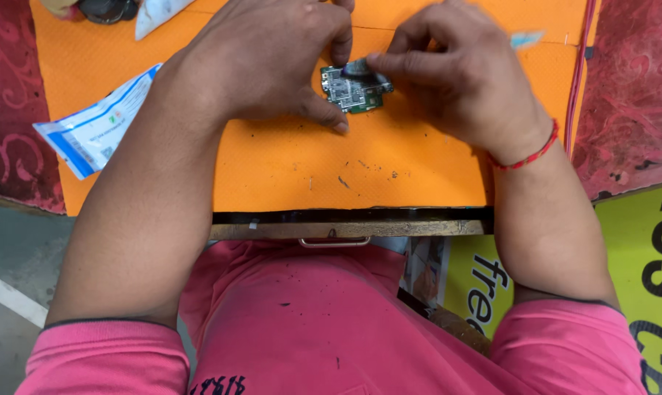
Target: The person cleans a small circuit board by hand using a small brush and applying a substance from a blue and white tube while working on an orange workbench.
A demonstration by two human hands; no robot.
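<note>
A small green circuit board point(354, 91) lies on the orange mat point(287, 161), near the mat's far middle, and both hands meet over it. The left hand point(269, 58) rests knuckles up on the board's left side. Its thumb stretches along the mat, with the tip just below the board's lower left corner, while a curled finger comes down at the board's upper edge. The fingers are bent close together, pinning the board between thumb and fingertip rather than wrapping around it.

The right hand point(459, 77) comes in from the other side, its fingers folded tight. Thumb and forefinger are pinched on a small dark part point(360, 69) that sits on the top right of the board; what the part is cannot be told, as the fingertips cover most of it. A pale blue sliver point(527, 38) sticks out past the knuckles of this hand, blurred. A red thread bracelet point(527, 157) circles the right wrist.

At the mat's left edge lies a white and blue plastic pouch point(97, 124), well apart from the hands. The mat covers a worktop with a dark red patterned cloth point(627, 95) on either side. Below the mat's near edge is a drawer front with a metal handle point(334, 241).
</note>
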